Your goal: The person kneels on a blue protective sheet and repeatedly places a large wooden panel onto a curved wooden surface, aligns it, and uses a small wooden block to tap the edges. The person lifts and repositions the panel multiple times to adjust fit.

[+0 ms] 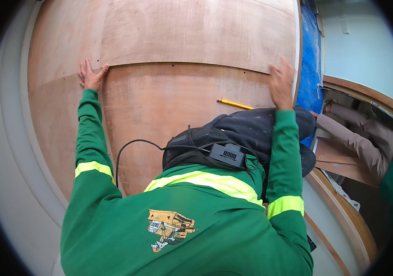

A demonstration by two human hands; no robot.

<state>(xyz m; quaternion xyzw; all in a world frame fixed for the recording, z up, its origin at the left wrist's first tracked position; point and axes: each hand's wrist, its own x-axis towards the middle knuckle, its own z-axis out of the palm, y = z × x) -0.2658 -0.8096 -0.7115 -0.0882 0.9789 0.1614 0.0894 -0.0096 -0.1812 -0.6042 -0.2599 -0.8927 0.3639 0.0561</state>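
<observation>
Two boards meet: upper board [196,34], lower board [150,101]. Your left grip [91,79] spread wide near join, holding nothing, probably bracing; right grip [282,86] blurred, can't tell hold. Pencil [234,104] on lower board, perhaps kept handy.

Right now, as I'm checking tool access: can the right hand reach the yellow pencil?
Probably yes: the right hand looks empty, and the yellow pencil lies nearby on the panel, its red end uncovered.
</observation>
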